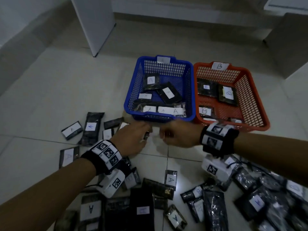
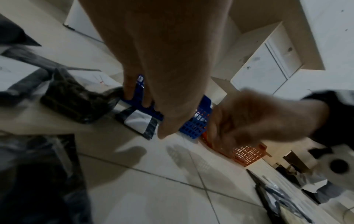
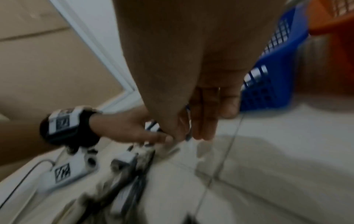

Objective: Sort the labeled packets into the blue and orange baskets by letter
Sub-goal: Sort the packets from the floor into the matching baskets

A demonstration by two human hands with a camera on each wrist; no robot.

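Observation:
The blue basket [image 1: 131, 90] carries several black packets labelled A [image 1: 150, 81]. The orange basket [image 1: 256, 97], tagged B, stands against its right side with a few packets labelled B [image 1: 206, 87]. Both hands hover low over the floor just in front of the blue basket, close together. My left hand [image 1: 145, 135] reaches down with straight, spread fingers [image 2: 130, 91]; a white-labelled packet [image 2: 138, 121] lies on the tile beneath them. My right hand [image 1: 164, 135] holds nothing, and its fingers [image 3: 205, 121] point down at bare tile. The right hand is blurred in the left wrist view.
Loose black packets litter the floor: a group at the left [image 1: 90, 127], some in front [image 1: 170, 179], a heap at the lower right [image 1: 266, 197]. A white panel [image 1: 95, 22] leans behind the baskets. Bare tile [image 1: 166, 160] lies below the hands.

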